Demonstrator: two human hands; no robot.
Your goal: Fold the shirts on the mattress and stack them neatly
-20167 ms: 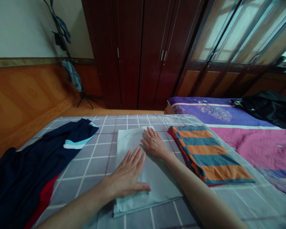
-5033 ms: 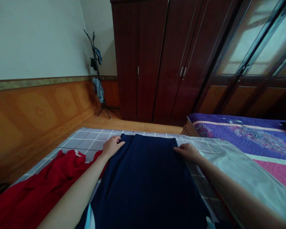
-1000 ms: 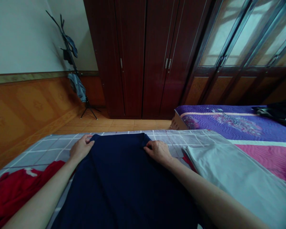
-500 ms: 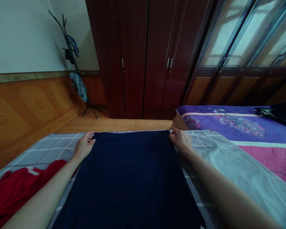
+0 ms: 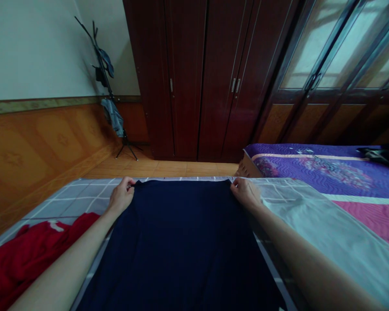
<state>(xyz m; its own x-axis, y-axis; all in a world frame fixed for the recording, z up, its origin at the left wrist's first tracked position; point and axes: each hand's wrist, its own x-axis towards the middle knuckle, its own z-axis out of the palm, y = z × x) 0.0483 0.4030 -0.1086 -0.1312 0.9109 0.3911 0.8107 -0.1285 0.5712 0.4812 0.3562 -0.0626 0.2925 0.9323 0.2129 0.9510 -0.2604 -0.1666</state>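
Observation:
A dark navy garment (image 5: 184, 242) lies spread over the bed, its near part running out of the bottom of the view, so I cannot tell its exact kind. At its far left corner my left hand (image 5: 122, 194) pinches the cloth between thumb and fingers. My right hand (image 5: 246, 192) grips the far right corner the same way. Between the hands the far edge is stretched nearly straight. Left of it, partly behind my left forearm, lies a crumpled red garment (image 5: 35, 250) with a small white patch.
Under the garments is a grey checked bedsheet (image 5: 81, 194); pale green cloth (image 5: 330, 233) covers its right side. Beyond stand a dark red wardrobe (image 5: 188, 108) and a coat rack (image 5: 108, 86). Another bed with a purple and pink cover (image 5: 311, 162) is at the right.
My left hand has moved slightly right, closer to my right hand, and lifts its corner a little. The garment's far edge is a bit narrower, with faint creases. The view has shifted slightly left.

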